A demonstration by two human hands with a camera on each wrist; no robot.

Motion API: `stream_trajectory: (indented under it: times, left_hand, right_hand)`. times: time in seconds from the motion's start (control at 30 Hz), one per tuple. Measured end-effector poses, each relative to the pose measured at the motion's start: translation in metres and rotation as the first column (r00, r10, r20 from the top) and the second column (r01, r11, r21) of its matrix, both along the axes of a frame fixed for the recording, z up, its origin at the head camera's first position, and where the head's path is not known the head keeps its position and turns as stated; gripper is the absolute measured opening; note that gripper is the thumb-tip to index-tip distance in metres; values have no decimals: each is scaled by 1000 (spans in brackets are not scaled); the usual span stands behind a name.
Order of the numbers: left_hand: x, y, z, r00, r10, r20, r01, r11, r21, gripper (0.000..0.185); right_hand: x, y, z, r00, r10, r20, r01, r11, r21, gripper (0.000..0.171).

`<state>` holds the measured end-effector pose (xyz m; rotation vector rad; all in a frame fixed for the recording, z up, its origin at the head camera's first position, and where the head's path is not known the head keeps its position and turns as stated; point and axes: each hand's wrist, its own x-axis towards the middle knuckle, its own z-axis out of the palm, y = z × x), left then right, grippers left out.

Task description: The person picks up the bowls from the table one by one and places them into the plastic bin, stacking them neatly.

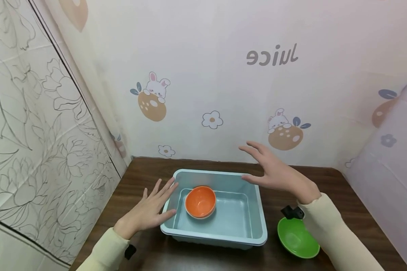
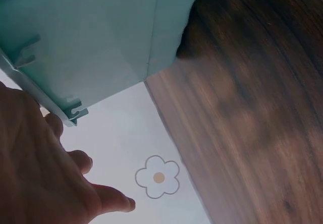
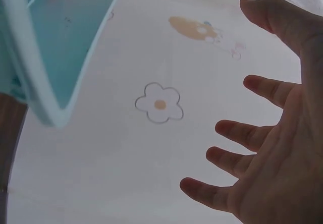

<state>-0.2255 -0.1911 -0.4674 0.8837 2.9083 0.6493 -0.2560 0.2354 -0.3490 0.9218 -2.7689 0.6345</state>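
A pale blue plastic basin [image 1: 220, 238] stands on the dark wooden table, and an orange bowl [image 1: 201, 201] with a white outside sits in its left half. My left hand [image 1: 149, 210] is spread at the basin's left rim; whether it touches the rim I cannot tell. In the left wrist view the basin's outer wall [image 2: 101, 47] rises beside that hand [image 2: 45, 163]. Above the basin's far right corner hovers my right hand [image 1: 278, 171], fingers extended and holding nothing. The right wrist view has this hand [image 3: 272, 143] apart from the basin's rim [image 3: 55, 108].
A green bowl [image 1: 297, 238] lies on the table right of the basin, partly behind my right sleeve. Something orange-brown peeks out beside it. A printed curtain [image 1: 203, 75] borders the table's back edge, and a flower-patterned sheet [image 1: 37, 131] hangs at the left.
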Motion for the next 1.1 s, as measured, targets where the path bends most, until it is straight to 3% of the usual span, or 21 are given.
stream_trajectory:
  times: [0.5, 0.7, 1.1]
  left_hand:
    - [-1, 2, 3, 1000, 2, -3, -2, 1000, -15, 81]
    - [-1, 2, 4, 1000, -1, -1, 1, 1000, -14, 82]
    - [0, 2, 1, 1000, -3, -7, 3, 1000, -2, 82]
  right_hand:
    - [26, 32, -14, 992, -118, 45, 122, 985, -118, 85]
    - [39, 45, -19, 988, -153, 9, 153, 972, -177, 88]
    - [59, 73, -44, 980, -199, 22, 200, 971, -134, 87]
